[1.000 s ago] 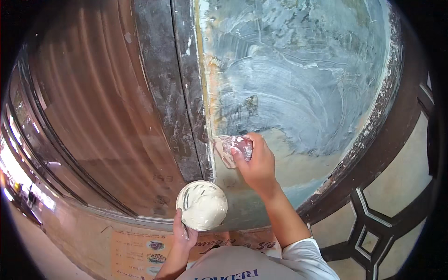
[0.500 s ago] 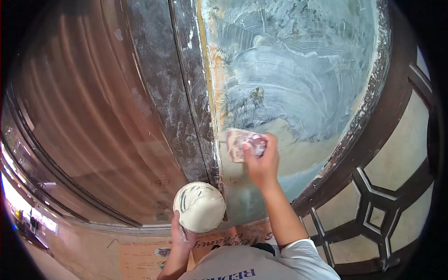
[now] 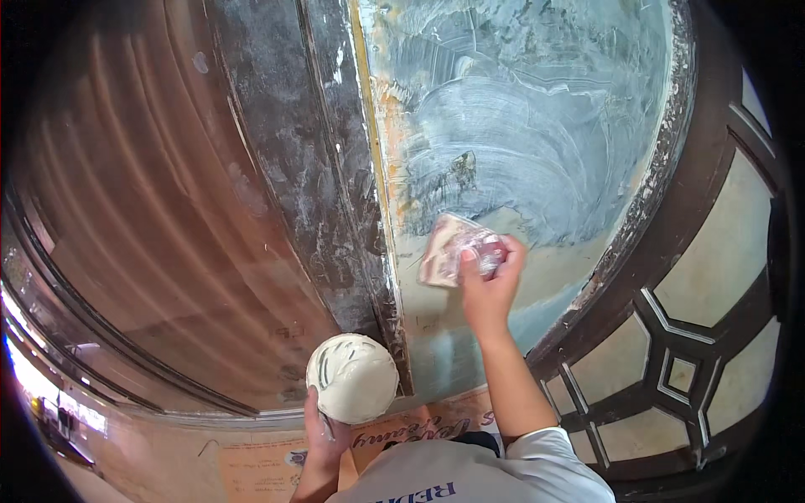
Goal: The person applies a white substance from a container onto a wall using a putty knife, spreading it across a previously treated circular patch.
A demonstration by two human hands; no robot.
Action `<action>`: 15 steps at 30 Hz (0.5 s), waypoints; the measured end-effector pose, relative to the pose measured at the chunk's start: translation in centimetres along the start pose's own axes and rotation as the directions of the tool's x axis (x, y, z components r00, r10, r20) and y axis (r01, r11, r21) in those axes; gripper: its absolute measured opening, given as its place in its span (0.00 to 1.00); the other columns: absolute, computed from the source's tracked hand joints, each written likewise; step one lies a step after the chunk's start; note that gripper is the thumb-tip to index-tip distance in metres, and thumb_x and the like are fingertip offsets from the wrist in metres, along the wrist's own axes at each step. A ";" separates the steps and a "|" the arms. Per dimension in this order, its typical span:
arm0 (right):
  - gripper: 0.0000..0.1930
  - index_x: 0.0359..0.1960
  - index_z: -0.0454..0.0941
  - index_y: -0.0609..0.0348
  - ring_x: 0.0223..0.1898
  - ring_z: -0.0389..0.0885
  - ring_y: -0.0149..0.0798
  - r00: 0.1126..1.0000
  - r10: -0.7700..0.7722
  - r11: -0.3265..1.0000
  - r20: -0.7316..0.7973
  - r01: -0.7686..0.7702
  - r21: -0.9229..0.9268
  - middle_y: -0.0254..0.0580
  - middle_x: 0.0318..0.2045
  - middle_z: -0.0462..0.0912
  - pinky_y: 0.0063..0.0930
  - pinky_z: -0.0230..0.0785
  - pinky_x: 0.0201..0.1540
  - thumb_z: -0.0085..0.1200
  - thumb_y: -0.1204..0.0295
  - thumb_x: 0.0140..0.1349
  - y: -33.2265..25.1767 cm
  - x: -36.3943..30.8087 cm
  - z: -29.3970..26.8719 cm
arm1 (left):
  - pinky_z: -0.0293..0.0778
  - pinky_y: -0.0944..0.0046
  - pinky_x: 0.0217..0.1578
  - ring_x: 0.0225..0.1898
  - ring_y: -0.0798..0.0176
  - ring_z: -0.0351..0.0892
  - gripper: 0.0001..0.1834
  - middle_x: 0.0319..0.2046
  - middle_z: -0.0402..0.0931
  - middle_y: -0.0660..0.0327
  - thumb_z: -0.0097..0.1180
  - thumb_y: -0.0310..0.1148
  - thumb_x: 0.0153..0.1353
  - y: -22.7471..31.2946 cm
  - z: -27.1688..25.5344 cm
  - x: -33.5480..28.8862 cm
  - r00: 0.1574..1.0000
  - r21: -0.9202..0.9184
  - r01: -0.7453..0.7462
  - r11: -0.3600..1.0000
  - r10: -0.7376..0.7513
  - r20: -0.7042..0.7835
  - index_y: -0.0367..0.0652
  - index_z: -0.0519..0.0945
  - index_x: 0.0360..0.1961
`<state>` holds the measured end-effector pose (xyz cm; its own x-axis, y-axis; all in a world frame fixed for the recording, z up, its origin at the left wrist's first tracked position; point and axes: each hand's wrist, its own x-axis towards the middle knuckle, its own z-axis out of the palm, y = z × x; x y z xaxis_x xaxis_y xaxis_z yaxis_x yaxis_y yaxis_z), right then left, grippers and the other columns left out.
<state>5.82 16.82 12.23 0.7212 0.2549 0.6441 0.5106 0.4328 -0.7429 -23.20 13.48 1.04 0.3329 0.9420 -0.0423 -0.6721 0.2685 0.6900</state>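
In my right hand (image 3: 490, 289) is a putty-smeared scraper (image 3: 444, 256), broad-bladed with a reddish grip, its fingers wrapped round the grip. Its blade lies over the wall panel (image 3: 537, 142), which has bluish-grey and whitish smears above and a smooth cream band around the blade. Whether the blade's edge touches the wall I cannot tell. My left hand (image 3: 325, 434) grips a round tub of putty (image 3: 362, 387) from below and the side. The off-white putty has dark streaks across its top, and the tub's wall is mostly hidden.
Left of the panel runs a dark, scuffed wooden post (image 3: 293, 168) with a yellowish strip (image 3: 369, 101). Beyond it stands a glossy brown rippled surface (image 3: 142, 210). A dark curved frame (image 3: 625, 243) and a latticed panel (image 3: 679, 377) border the right. Printed brown cardboard (image 3: 260, 469) lies below.
My right hand has moved right with the scraper, and the blade has tilted and shifted away from the yellowish strip. The tub in my left hand sits slightly lower and further left.
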 end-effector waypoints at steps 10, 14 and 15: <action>0.22 0.52 0.67 0.62 0.41 0.75 0.41 0.999 0.010 0.997 -0.041 -0.007 0.075 0.47 0.42 0.75 0.34 0.69 0.49 0.61 0.69 0.60 0.6 1.3 -1.0 | 0.64 0.52 0.64 0.63 0.53 0.69 0.31 0.64 0.67 0.51 0.35 0.50 0.73 0.6 0.7 0.0 0.998 -0.023 0.030 0.999 -0.031 -0.046 0.39 0.62 0.68; 0.20 0.51 0.67 0.62 0.42 0.77 0.42 0.964 -0.083 0.994 0.251 0.099 -0.050 0.49 0.42 0.77 0.35 0.70 0.48 0.61 0.71 0.60 -0.5 -1.0 -0.1 | 0.63 0.52 0.65 0.64 0.53 0.68 0.31 0.64 0.67 0.52 0.35 0.50 0.73 0.2 0.2 0.4 0.998 0.000 0.038 0.999 -0.038 -0.056 0.40 0.62 0.68; 0.20 0.51 0.67 0.62 0.42 0.77 0.42 0.965 -0.083 0.994 0.247 0.100 -0.054 0.49 0.42 0.77 0.35 0.70 0.48 0.61 0.71 0.60 -0.4 -1.1 0.0 | 0.65 0.52 0.64 0.63 0.53 0.69 0.31 0.64 0.67 0.52 0.35 0.50 0.73 0.1 0.3 0.4 0.998 -0.003 0.032 0.999 -0.032 -0.050 0.40 0.62 0.68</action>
<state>4.83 16.38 11.83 0.5379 0.4236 0.7288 0.6045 0.4087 -0.6837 -22.95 13.86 1.34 0.3208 0.9418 -0.1009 -0.6632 0.2994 0.6859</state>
